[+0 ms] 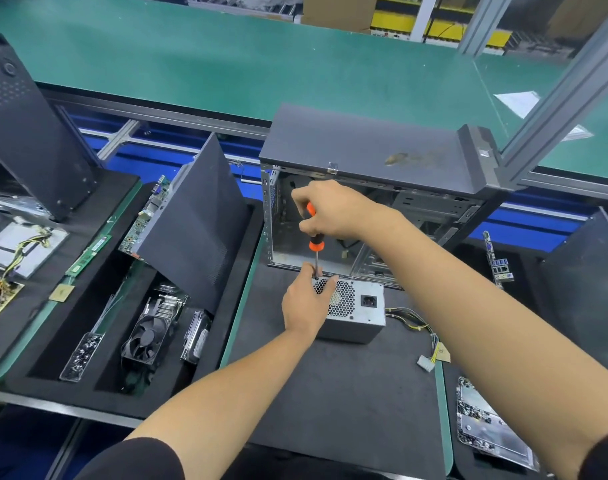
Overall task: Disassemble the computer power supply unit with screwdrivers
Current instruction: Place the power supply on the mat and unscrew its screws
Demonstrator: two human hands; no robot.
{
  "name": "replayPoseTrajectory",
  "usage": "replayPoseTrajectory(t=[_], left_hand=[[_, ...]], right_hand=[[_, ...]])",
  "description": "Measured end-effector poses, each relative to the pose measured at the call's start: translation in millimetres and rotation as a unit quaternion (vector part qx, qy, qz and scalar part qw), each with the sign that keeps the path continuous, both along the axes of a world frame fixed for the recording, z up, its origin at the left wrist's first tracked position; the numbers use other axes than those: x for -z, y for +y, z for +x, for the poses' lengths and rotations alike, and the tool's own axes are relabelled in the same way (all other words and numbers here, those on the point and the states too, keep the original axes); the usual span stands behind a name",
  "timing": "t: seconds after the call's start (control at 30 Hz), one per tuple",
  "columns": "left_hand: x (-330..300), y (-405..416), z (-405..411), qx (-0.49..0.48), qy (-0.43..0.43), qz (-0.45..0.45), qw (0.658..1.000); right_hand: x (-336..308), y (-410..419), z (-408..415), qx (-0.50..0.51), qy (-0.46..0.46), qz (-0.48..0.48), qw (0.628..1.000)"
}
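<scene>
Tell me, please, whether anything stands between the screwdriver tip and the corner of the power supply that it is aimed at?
Nothing visible does. The right hand holds the screwdriver upright, its tip down at the top left corner of the power supply unit. The left hand grips that corner beside the shaft, not under it.

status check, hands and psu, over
Right hand grips screwdriver, tip at PSU top-left corner. Left hand holds PSU steady on mat. Open case right behind; nothing blocking.

Bright, even overhead light, soft shadows; wide-angle bending at the edges (left side slightly smeared), centre fairly sharp.
</scene>
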State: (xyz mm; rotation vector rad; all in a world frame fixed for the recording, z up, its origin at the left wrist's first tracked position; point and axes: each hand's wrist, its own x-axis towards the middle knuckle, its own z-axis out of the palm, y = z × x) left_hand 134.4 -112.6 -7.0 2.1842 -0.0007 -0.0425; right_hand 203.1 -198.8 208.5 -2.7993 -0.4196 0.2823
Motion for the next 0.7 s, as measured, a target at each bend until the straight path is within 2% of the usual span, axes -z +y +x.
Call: replayPoseTrajectory(t=[0.27, 0.43, 0.53, 0.63, 0.7], left_hand=[[8.7, -2.2, -0.8, -0.027, -0.006, -0.007, 1.0], [11.2, -3.4, 0.0, -0.032, -0.021, 0.002, 0.999], [11.4, -3.4, 0.6, -0.029, -0.029, 0.003, 0.999], [10.4, -2.9, 0.1, -0.025, -0.03, 0.005, 0.999], [10.7, -2.9, -0.2, -0.023, -0.026, 0.003, 0.999]], right_hand=[[-3.7, -13.2, 1.6, -0.009, 0.063, 0.036, 0.997], [-0.4, -18.8, -4.3, 0.009, 0.067, 0.046, 0.997], [-1.3, -22.0, -4.3, 0.006, 0.061, -0.015, 0.998], [-0.9, -24.5, -2.4, 0.009, -0.026, -0.136, 0.99], [2.7, -23.8, -1.7, 0.02, -0.051, -0.154, 0.987]])
